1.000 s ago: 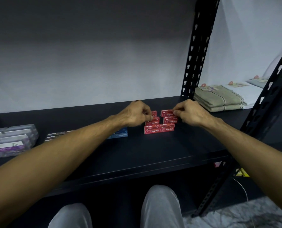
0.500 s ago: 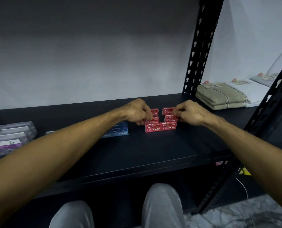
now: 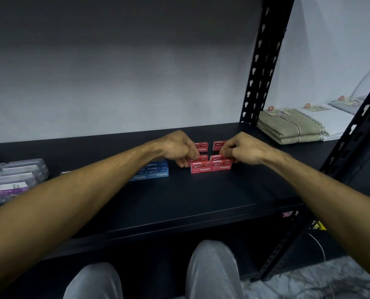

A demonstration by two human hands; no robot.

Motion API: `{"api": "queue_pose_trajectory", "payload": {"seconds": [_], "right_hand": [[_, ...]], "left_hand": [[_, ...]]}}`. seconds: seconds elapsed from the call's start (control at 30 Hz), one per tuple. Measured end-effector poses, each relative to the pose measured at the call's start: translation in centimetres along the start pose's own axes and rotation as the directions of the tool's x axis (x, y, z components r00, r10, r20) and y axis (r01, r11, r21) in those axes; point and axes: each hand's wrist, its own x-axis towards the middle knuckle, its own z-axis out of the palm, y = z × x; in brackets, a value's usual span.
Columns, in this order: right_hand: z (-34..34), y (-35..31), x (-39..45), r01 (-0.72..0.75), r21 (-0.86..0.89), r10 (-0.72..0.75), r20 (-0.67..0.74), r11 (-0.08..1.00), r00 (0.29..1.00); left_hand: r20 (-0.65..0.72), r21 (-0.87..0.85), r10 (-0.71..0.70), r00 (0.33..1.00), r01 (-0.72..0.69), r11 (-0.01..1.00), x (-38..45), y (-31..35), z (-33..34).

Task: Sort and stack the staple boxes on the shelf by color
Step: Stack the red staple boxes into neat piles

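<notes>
- the black shelf board [image 3: 179,197] runs across in front of me, and i place everything else by the red staple boxes [image 3: 211,166] that sit near its middle.
- a black perforated upright [image 3: 264,61] rises behind and to the right of the red boxes.
- folded olive towels [image 3: 287,126] lie past that upright, well to the right of the red boxes.
- clear plastic cases [image 3: 13,178] sit far to the left of the red boxes, at the shelf's edge.
- my left hand [image 3: 177,147] is curled at the left end of the red stack, fingers pinched on a box in the upper layer.
- my right hand [image 3: 242,148] is curled at the right end of the same stack, fingertips closed on a top box.
- the blue staple boxes [image 3: 156,170] stand just left of the red boxes, partly behind my left forearm.
- two more red boxes, one [image 3: 201,146] beside the other [image 3: 218,145], stand just behind the red stack, between my hands.
</notes>
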Motion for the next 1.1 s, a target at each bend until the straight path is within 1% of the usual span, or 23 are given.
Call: {"api": "queue_pose_trajectory", "payload": {"seconds": [0.4,0.5,0.57,0.7,0.8,0.9,1.1], "right_hand": [[0.0,-0.6,-0.8,0.023,-0.020,-0.022,0.031,1.000,0.999],[-0.4,-1.1,-1.5,0.040,-0.081,-0.035,0.063,0.996,0.997],[-0.7,-1.2,-1.8,0.052,-0.151,-0.037,0.102,0.987,0.994],[-0.5,-1.4,-1.8,0.056,-0.252,-0.020,0.143,0.966,0.989],[0.0,-1.8,-1.7,0.114,-0.289,-0.076,0.141,0.950,0.987],[0.5,-1.8,-1.7,0.151,-0.341,-0.114,0.124,0.928,0.986],[0.8,-1.8,-1.5,0.165,-0.348,-0.133,0.115,0.923,0.984]], "left_hand": [[0.021,-0.025,0.006,1.000,-0.006,1.000,0.0,-0.1,0.3],[0.004,-0.034,0.030,1.000,-0.030,0.999,-0.4,0.0,0.3],[0.016,0.028,0.056,0.998,-0.057,0.998,-0.7,0.2,0.1],[0.073,0.253,0.078,0.994,-0.094,0.963,-1.2,0.6,0.5],[0.055,0.333,0.103,0.993,-0.115,0.936,-1.2,1.0,1.4],[0.009,0.384,0.130,0.992,-0.123,0.915,-0.9,1.1,2.0],[-0.032,0.401,0.172,0.984,-0.146,0.904,-0.5,0.7,2.4]]}}
